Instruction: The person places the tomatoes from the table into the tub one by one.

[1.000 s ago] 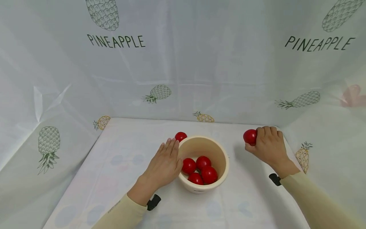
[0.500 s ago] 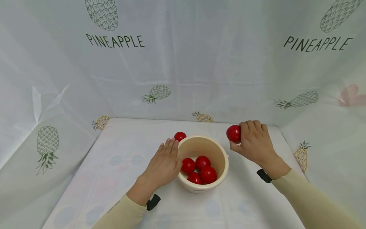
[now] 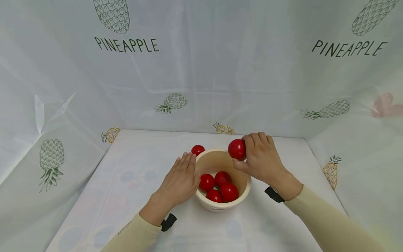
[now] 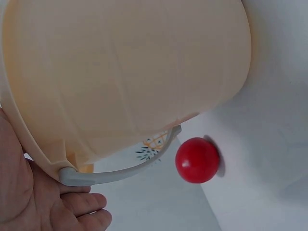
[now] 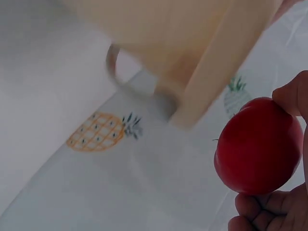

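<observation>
A cream bucket (image 3: 218, 206) stands upright, with several glossy red fruits (image 3: 229, 192) inside. My left hand (image 3: 177, 183) rests against its left rim with the fingers straight. In the left wrist view this hand (image 4: 53, 202) lies by the rim, near the grey handle (image 4: 120, 175). My right hand (image 3: 261, 157) grips a round red fruit (image 3: 237, 149) over the bucket's far right rim. The right wrist view shows this fruit (image 5: 260, 147) slightly lobed, like an apple or tomato, between thumb and fingers. Another red fruit (image 3: 198, 150) lies on the table behind the bucket.
The white table (image 3: 132, 196) has faint printed spots. A pale sheet (image 3: 201, 70) with pineapple drawings hangs behind it and along both sides. Dark straps (image 3: 168, 222) sit at both wrists.
My right hand has moved left with the red fruit, from the table's right side to the bucket's far right rim. The left hand and bucket have stayed in place.
</observation>
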Available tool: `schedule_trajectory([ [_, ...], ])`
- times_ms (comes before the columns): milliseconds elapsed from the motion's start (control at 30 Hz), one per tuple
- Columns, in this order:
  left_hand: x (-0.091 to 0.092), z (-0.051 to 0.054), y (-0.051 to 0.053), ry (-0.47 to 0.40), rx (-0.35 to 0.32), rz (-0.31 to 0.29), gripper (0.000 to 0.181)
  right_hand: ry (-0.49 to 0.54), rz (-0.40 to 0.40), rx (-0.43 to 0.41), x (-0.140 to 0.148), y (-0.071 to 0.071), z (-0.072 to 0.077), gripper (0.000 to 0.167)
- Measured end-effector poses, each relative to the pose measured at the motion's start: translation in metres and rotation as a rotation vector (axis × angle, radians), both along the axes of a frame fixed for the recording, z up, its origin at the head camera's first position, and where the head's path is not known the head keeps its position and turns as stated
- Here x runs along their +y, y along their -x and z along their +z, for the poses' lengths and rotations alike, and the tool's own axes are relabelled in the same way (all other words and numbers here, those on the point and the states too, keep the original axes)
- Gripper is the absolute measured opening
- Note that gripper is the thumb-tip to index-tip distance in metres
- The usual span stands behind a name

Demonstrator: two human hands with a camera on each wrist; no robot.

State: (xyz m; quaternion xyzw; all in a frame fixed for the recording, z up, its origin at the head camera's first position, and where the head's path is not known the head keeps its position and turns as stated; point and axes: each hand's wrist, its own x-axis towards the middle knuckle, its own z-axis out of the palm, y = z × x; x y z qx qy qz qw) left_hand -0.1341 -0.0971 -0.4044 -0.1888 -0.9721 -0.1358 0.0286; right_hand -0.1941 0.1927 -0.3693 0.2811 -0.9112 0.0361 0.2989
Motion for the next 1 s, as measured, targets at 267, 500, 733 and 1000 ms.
schedule_trajectory([
  [267,-0.001,-0.002,0.000,0.007,-0.003,-0.002,0.067,-0.024,0.067,-0.025,-0.029,-0.012,-0.016,0.059],
  [500,-0.001,-0.002,0.001,0.000,0.002,-0.001,0.067,-0.061,0.079,-0.069,-0.042,-0.019,-0.024,0.061],
  [733,-0.001,-0.001,0.000,0.003,-0.008,-0.006,0.067,-0.078,0.106,-0.108,-0.047,-0.023,-0.029,0.061],
  [1000,-0.001,-0.001,0.000,0.008,-0.014,-0.006,0.068,-0.097,0.103,-0.167,-0.051,-0.025,-0.032,0.060],
])
